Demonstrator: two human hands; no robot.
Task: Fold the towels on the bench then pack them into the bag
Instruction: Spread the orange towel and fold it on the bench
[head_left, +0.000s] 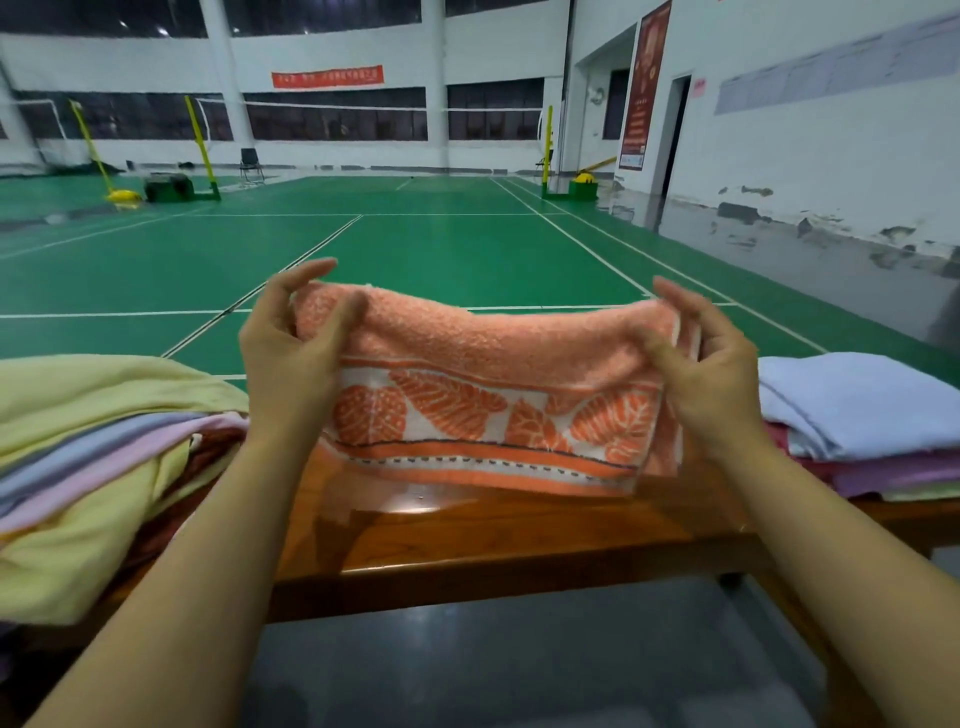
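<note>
- The orange towel (483, 410) hangs over the middle of the bench (493, 540), lifted clear of the wood; its lower hem is just above the bench top
- The left hand (296, 348) pinches the towel's upper left corner; the right hand (711, 364) pinches the upper right corner; both are closed on cloth, the top edge sagging a little between them
- It looks like terry cloth: soft, light, limp, not slippery; it should drape and crease wherever it is laid; corners and the hemmed edge look the surest places to hold
- A loose heap of towels (98, 447) lies at the bench's left end; a folded stack (862, 421) sits at the right end; no bag is in view
</note>
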